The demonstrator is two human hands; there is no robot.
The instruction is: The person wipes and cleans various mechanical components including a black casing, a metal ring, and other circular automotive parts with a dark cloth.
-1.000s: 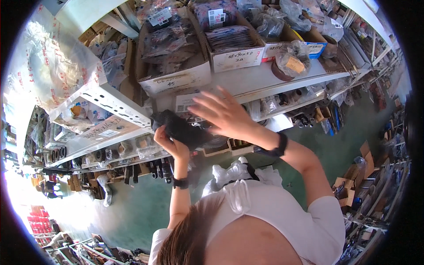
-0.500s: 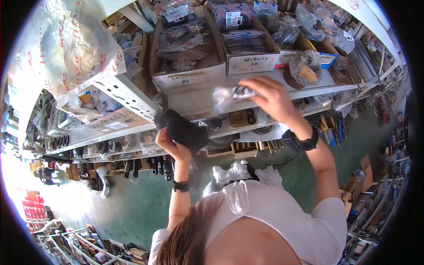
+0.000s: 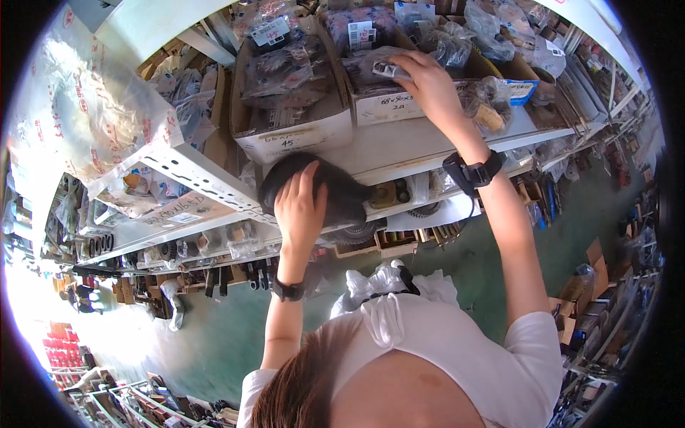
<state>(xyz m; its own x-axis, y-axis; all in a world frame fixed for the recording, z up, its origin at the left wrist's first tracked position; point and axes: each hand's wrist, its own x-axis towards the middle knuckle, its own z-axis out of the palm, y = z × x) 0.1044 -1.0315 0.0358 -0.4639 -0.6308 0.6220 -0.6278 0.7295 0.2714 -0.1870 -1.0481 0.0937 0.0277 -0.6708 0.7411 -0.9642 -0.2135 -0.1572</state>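
My left hand grips a black bag-like bundle and holds it up against the edge of the white metal shelf. My right hand reaches up into an open cardboard box on that shelf and holds a small clear plastic packet with a white label, over other bagged dark parts. Both wrists wear black bands.
A second cardboard box of bagged parts stands left of the first. More bagged parts lie to the right on the shelf. Lower shelves carry small metal parts. The floor is green, with boxes at the right.
My right hand has risen from in front of the black bundle up into the box with a clear packet in it. My left hand has lifted the black bundle higher, against the shelf edge.
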